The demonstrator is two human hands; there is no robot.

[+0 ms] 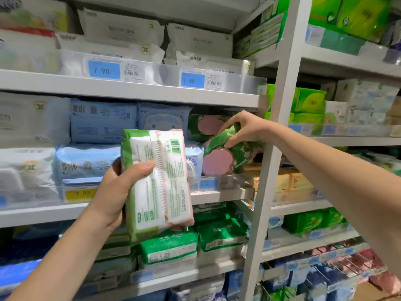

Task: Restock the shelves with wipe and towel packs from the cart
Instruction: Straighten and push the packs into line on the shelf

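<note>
Closest up, left hand (112, 192) is wrapped round a pale pack (156, 183), held upright in front of the middle shelf (217, 195) and blocking some of the blue packs (102, 120). Further in, right hand (243, 129) grips a green pack (221, 159) with a pink lid. It's tilted at the shelf's right end, bottom behind the clear rail (225, 181), post (267, 170) just beside. A second green pack (206, 124) sits behind it. White packs (121, 29) up top.
</note>
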